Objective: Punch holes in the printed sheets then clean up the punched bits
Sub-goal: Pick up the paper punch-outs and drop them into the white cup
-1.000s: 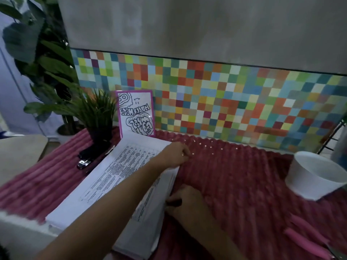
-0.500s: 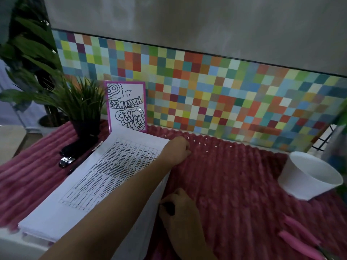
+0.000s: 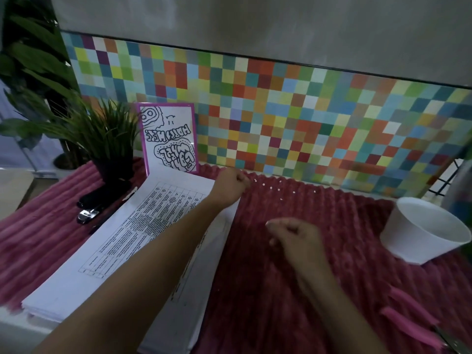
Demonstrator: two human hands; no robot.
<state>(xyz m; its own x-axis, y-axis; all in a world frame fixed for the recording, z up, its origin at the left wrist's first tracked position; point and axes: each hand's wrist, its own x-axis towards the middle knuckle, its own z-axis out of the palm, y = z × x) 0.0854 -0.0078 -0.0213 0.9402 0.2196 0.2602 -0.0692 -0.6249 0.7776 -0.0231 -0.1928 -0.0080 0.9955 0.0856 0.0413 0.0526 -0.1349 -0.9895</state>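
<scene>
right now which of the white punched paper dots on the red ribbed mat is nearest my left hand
The leftmost white dot, just right of the curled left hand; the others trail rightward toward the white bowl.

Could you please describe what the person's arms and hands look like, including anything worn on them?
The left arm and right arm are bare as far as the frame shows, with no sleeves. The left hand and right hand are ungloved. No watch, bracelet or ring shows, though the dim, slightly blurred picture could hide a thin band.
</scene>
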